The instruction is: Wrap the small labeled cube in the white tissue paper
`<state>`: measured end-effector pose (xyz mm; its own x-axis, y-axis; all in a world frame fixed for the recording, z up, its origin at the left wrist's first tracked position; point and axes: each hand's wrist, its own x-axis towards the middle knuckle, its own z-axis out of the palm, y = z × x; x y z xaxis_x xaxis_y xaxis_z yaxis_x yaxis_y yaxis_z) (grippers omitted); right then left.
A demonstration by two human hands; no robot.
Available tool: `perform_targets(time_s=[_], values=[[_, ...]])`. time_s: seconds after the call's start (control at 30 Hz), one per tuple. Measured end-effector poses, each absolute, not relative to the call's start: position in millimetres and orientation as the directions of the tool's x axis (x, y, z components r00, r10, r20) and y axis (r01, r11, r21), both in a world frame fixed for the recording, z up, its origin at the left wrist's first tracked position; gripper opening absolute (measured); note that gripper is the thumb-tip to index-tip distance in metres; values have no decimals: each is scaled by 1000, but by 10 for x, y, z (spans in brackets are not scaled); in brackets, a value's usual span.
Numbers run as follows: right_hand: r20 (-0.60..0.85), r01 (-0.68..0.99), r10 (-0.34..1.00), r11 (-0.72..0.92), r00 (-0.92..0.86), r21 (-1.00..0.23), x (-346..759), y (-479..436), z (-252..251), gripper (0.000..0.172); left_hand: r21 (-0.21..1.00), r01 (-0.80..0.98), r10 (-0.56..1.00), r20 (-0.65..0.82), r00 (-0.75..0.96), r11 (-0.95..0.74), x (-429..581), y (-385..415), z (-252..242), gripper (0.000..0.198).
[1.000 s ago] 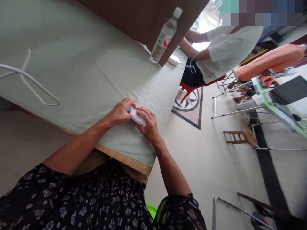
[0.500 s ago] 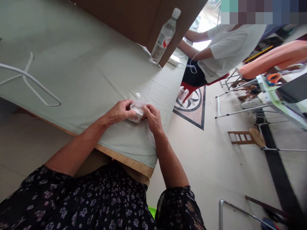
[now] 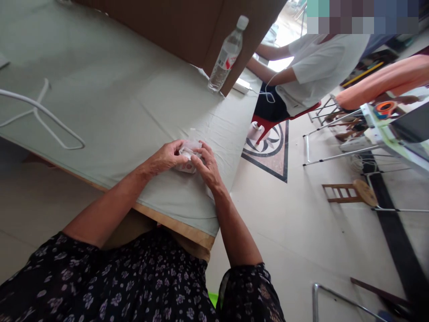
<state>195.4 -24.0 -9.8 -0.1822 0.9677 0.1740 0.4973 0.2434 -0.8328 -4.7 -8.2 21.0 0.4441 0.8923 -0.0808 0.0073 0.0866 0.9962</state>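
Note:
My left hand (image 3: 165, 157) and my right hand (image 3: 208, 166) meet near the front corner of the table (image 3: 110, 98), which is covered in pale green cloth. Between them they pinch a small white packet in clear wrapping (image 3: 188, 154). The fingers of both hands are curled onto it, and part of the packet is hidden under them. What the packet contains cannot be made out.
A white cable (image 3: 43, 117) loops across the cloth at the left. A plastic water bottle (image 3: 225, 54) stands against a brown box (image 3: 187, 27) at the far edge. Another person in a white shirt (image 3: 315, 67) sits on a red chair beyond. Metal frames and a small wooden rack (image 3: 345, 193) stand on the floor at the right.
The packet has been turned and pressed between my hands; my right fingers have shifted over its top. Both hands stay at the same spot on the cloth.

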Motion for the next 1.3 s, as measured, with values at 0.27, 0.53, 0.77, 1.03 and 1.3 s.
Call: perform_targets(time_s=[0.27, 0.53, 0.77, 1.03, 1.3], values=[[94, 206, 982, 127, -165, -970, 1997, -282, -162, 89, 995, 11, 899, -99, 427, 104, -38, -55, 199, 57], [-27, 210, 999, -21, -28, -977, 1865, -189, -141, 105, 994, 59, 953, -105, 283, 92, -44, -6, 67, 77], [-3, 353, 999, 12, -42, -936, 1823, -226, -65, 95, 988, 116, 956, -126, 266, 99, -79, -2, 32, 87], [-45, 133, 996, -34, -80, -991, 1819, 160, -60, 66, 985, 102, 946, -163, 279, 140, -67, 7, 28, 94], [102, -15, 994, 102, -35, -995, 1649, 324, -52, 46, 986, 126, 955, -137, 264, 107, -71, -12, 52, 85]])
